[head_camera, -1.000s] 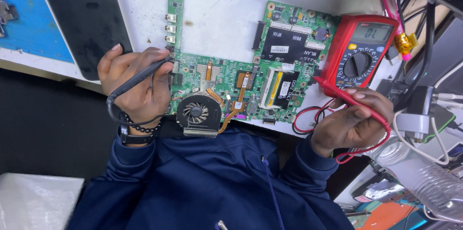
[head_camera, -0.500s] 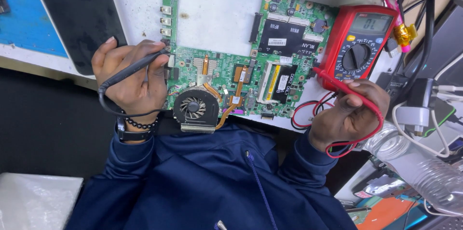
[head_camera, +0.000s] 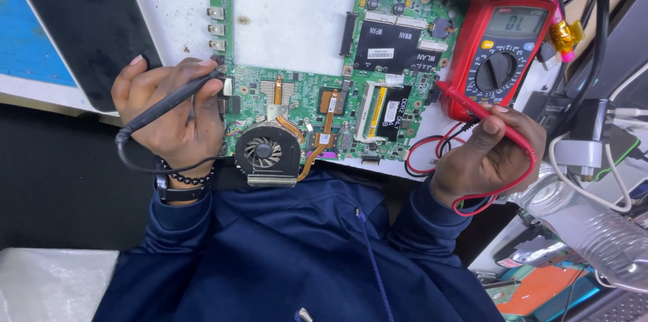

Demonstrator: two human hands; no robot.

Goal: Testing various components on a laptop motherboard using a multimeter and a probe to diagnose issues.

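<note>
Here, the left hand (head_camera: 172, 116) pinches the black probe (head_camera: 169, 102) against the green circuit board (head_camera: 317, 102) (flat on the white surface (head_camera: 290, 18)), the right hand (head_camera: 489, 156) gripping the red probe (head_camera: 482, 114) short of it: contact half made.

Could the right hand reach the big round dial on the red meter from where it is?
Probably yes. The right hand sits just below the red meter, and nothing lies between it and the dial. But its fingers are pinching the red probe, so it would likely need to let go or stretch a spare finger.
</note>
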